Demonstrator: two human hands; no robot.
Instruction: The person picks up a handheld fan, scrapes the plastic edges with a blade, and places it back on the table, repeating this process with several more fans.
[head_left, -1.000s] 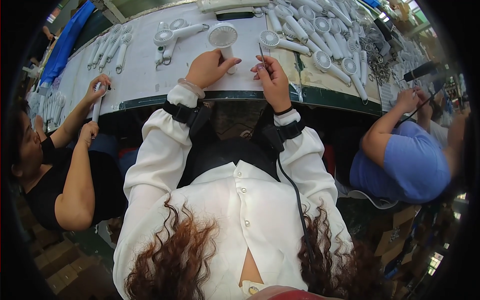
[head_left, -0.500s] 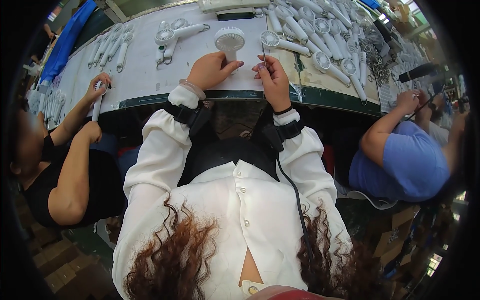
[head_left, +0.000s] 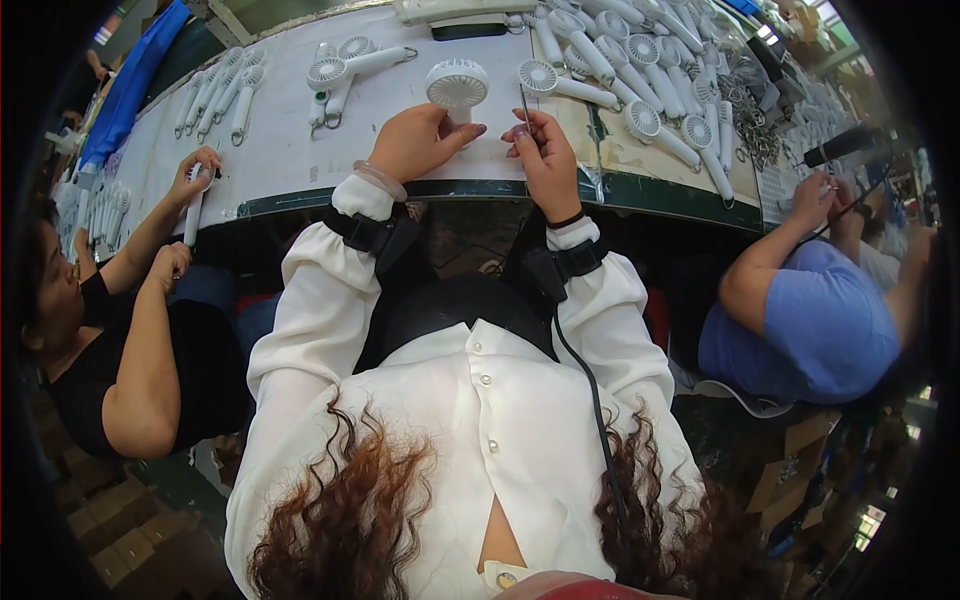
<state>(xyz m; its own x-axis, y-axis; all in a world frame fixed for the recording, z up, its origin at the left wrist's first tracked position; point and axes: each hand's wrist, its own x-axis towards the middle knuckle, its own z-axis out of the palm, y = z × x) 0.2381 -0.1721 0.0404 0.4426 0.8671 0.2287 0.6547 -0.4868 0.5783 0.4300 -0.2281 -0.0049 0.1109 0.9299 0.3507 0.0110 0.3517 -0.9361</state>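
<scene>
My left hand (head_left: 423, 143) is closed around the handle of a white handheld fan (head_left: 456, 84), which stands up with its round grille head tilted toward the far side. A thin, dark, pointed tool (head_left: 525, 108) rises from the fingertips of my right hand (head_left: 547, 160), which pinches it just right of the fan. What kind of tool it is cannot be made out. Another white handheld fan (head_left: 538, 77) lies on the table beyond my right hand, its handle pointing right.
A large pile of white fans (head_left: 640, 60) covers the table's right side, beside a heap of metal rings (head_left: 752, 125). More fans lie at left (head_left: 225, 85) and at centre left (head_left: 345, 75). Co-workers sit at left (head_left: 140, 370) and right (head_left: 810, 310).
The fan in my left hand has shifted and tipped very slightly. My right hand keeps the thin tool almost in place. The left co-worker's head and arms have moved a little.
</scene>
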